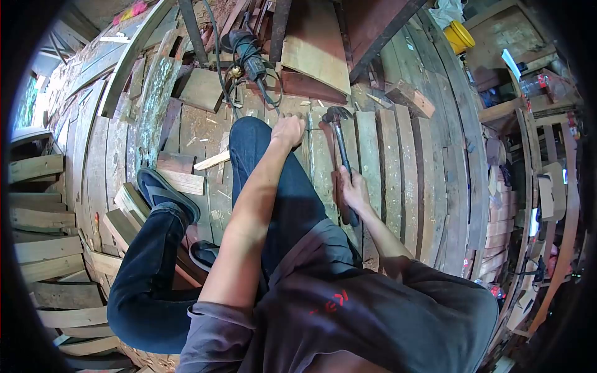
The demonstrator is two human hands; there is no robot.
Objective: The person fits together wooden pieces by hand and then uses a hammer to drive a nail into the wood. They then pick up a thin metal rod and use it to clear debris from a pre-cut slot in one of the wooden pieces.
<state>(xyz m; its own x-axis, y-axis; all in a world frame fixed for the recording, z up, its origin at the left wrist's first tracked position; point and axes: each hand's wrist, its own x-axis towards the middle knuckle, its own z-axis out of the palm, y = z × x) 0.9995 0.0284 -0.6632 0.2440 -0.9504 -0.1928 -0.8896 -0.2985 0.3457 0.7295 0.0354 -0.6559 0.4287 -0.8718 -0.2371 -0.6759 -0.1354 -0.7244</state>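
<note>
My right hand [356, 189] is wrapped around the dark handle of a claw hammer [342, 142]. The hammer's metal head points away from me, over pale wooden slats [368, 146] laid side by side. My left hand [288, 131] is closed just beyond my bent knee, at the left edge of these slats and left of the hammer head. Whatever its fingers hold, if anything, is too small or hidden to make out.
An angle grinder [252, 62] with a coiled cord lies ahead, beside a leaning wooden board [316, 46]. A wood block [410, 99] sits at the slats' far end. Cut timber [50, 252] is stacked at left. A yellow container [459, 37] stands at far right.
</note>
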